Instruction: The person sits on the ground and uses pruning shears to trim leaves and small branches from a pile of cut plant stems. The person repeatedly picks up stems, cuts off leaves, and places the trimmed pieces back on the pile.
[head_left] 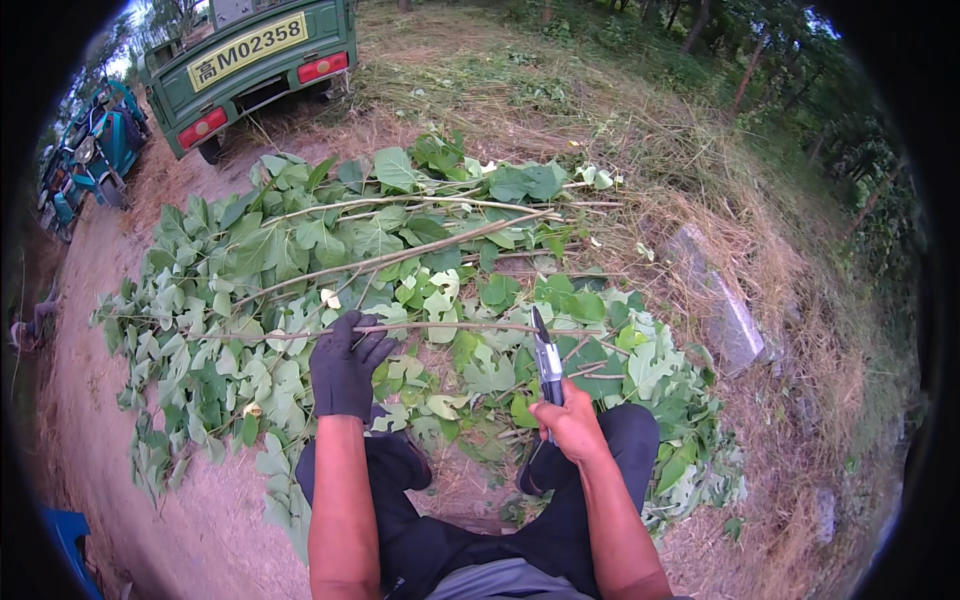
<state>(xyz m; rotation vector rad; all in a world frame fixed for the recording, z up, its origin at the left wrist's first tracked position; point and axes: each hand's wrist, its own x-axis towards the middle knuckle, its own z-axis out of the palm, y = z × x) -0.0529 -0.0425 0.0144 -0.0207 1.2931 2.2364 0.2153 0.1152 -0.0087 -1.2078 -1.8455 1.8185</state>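
Observation:
My left hand (346, 372), in a dark glove, is closed around a thin leafy branch (440, 325) that runs left to right in front of me. My bare right hand (570, 421) grips pruning shears (548, 362) by the handle, blades pointing away from me. The blade tips are at the branch's right-hand end; whether they close on it is too small to tell. Below and around both hands spreads a heap of cut branches with broad green leaves (270, 255). A thicker bare stem (420, 248) lies across the heap beyond my hands.
A green cargo vehicle (240, 75) stands at the far left, with a teal vehicle (110, 145) beside it. A pale stone block (735, 325) lies in dry grass to the right. Trees (800, 80) stand at the far right. Something blue (68, 540) shows at the lower left.

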